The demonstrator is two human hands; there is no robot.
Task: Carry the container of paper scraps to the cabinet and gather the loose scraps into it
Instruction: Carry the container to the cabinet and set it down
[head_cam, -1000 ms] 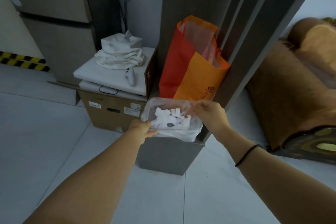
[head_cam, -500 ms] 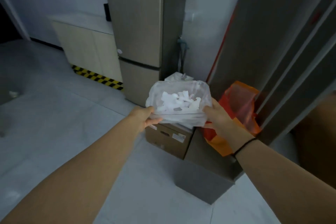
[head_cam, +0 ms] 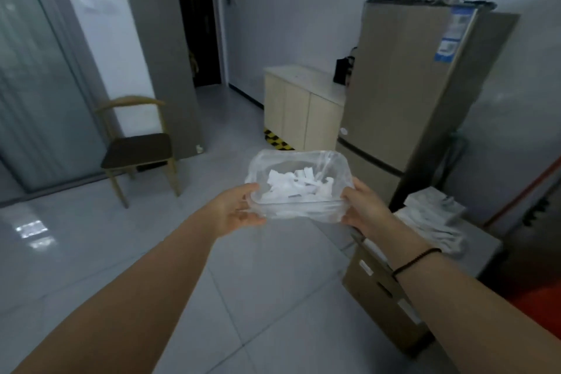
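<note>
A clear plastic container [head_cam: 282, 161] with white paper scraps [head_cam: 299, 188] inside is held in the air in front of me, above the floor. My left hand [head_cam: 235, 214] grips its left side and my right hand [head_cam: 365, 209] grips its right side. A low beige cabinet [head_cam: 299, 106] with a pale top stands against the far wall, beyond the container and left of the fridge. No loose scraps show on the cabinet top from here.
A tall fridge [head_cam: 419, 94] stands right of the cabinet. A cardboard box [head_cam: 385, 291] with white cloth on top sits at my right. A wooden chair [head_cam: 139, 149] stands at the left by a glass door. Grey tiled floor [head_cam: 91, 252] lies between.
The container has been lifted off the grey bin and carried up. My view has swung left from the orange bag and bin towards the fridge and cabinet.
</note>
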